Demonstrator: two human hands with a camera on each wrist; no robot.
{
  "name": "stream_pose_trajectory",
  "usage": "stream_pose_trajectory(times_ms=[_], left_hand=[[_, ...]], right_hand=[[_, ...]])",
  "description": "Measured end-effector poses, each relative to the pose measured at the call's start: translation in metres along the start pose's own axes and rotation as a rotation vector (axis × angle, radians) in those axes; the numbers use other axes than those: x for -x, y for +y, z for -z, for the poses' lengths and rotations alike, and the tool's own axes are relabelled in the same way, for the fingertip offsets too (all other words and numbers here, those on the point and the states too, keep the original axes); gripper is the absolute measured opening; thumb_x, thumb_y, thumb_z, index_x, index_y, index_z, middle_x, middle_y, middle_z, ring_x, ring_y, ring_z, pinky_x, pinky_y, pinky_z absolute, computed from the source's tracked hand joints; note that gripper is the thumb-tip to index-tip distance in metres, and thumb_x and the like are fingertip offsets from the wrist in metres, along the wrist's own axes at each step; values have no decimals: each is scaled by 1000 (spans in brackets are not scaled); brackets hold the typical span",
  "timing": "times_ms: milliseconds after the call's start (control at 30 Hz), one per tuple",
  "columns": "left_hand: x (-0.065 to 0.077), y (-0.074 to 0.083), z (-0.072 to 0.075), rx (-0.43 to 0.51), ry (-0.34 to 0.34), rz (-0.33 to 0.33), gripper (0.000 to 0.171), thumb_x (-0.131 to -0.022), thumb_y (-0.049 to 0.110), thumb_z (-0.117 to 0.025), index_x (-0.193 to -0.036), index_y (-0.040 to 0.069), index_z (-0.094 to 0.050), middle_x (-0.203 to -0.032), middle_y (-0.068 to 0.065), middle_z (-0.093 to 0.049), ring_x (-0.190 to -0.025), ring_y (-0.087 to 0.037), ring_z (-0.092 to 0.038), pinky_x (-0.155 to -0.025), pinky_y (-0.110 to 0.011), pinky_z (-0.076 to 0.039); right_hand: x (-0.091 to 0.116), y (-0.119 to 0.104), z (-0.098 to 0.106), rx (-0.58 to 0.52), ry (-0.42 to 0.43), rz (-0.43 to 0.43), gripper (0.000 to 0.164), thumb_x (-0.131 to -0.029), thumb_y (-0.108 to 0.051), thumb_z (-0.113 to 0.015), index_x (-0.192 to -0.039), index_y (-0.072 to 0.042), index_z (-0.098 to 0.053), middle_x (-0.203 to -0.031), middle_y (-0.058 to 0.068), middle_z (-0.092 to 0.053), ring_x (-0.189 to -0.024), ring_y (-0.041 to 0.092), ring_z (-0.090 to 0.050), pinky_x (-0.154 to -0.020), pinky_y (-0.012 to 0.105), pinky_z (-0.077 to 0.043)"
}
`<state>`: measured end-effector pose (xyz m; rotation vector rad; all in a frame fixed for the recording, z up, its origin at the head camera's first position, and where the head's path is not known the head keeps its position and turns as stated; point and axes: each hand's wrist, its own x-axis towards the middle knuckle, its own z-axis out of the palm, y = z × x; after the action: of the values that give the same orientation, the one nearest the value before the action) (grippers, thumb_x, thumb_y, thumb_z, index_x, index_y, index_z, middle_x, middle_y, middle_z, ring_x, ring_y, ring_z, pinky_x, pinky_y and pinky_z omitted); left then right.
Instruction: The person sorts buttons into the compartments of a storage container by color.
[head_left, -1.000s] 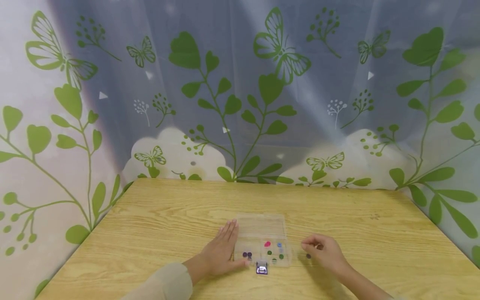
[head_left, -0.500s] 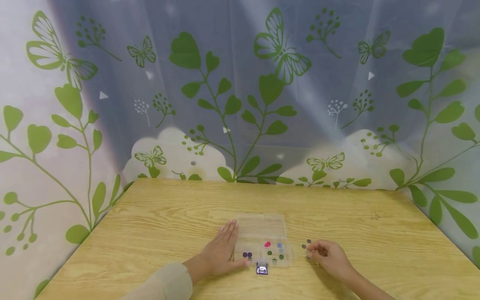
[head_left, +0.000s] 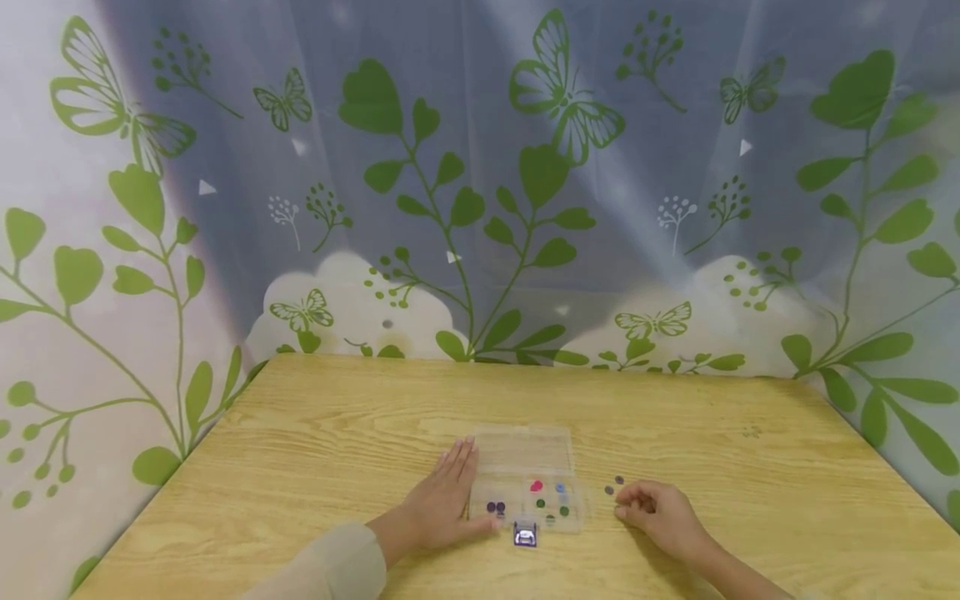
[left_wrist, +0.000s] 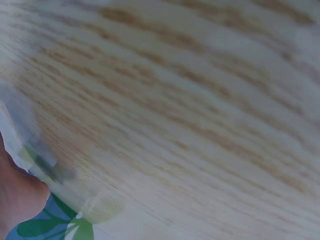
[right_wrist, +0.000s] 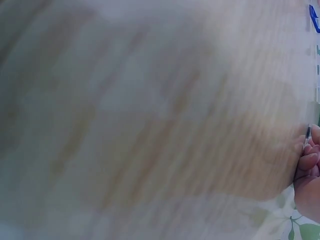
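Note:
In the head view, a clear plastic compartment box (head_left: 517,525) lies with its lid (head_left: 522,450) folded back. My left hand (head_left: 442,500) rests flat along its left side, fingers straight, thumb along the front edge. Small dark purple buttons (head_left: 491,507) lie in the left compartment; pink (head_left: 536,486), blue (head_left: 560,487) and green buttons (head_left: 564,511) lie on the right. To the right of the box my right hand (head_left: 660,517) has its fingers curled low over the table. Its thumb and finger pinch a thin dark button (right_wrist: 308,132), seen edge-on in the right wrist view.
Two dark buttons (head_left: 609,490) lie on the wooden table (head_left: 360,408) just beyond my right fingertips. A shiny blue-purple clasp (head_left: 525,534) sticks out at the box's front. A leaf-patterned curtain (head_left: 480,208) hangs behind the table and on both sides.
My right hand has drawn slightly back and to the right, uncovering two dark buttons. The dark button that lay under it is at its fingertips. The left hand stays put.

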<state>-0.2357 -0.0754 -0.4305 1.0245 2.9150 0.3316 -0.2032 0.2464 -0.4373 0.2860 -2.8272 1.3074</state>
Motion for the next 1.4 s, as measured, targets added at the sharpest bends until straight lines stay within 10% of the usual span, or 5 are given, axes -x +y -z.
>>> stream_pose_trajectory(times_ms=[800, 1400], left_hand=[[-2, 0, 0, -4, 3, -2, 94, -88, 62, -43, -144, -9, -15, -152, -26, -10, -142, -37, -13, -117, -44, -18], [-2, -3, -4, 10, 11, -5, 97, -87, 63, -43, -144, -9, -14, -152, -26, -10, -142, -38, -13, -116, -46, -19]], right_hand=[[1, -2, -2, 41, 12, 21, 8, -81, -5, -68, -83, 1, -62, -71, 1, -54, -60, -2, -41, -52, 13, -40], [-4, -9, -3, 61, 86, -153, 7, -85, -2, -62, -78, -1, -64, -73, 1, -60, -63, 5, -44, -54, 17, -40]])
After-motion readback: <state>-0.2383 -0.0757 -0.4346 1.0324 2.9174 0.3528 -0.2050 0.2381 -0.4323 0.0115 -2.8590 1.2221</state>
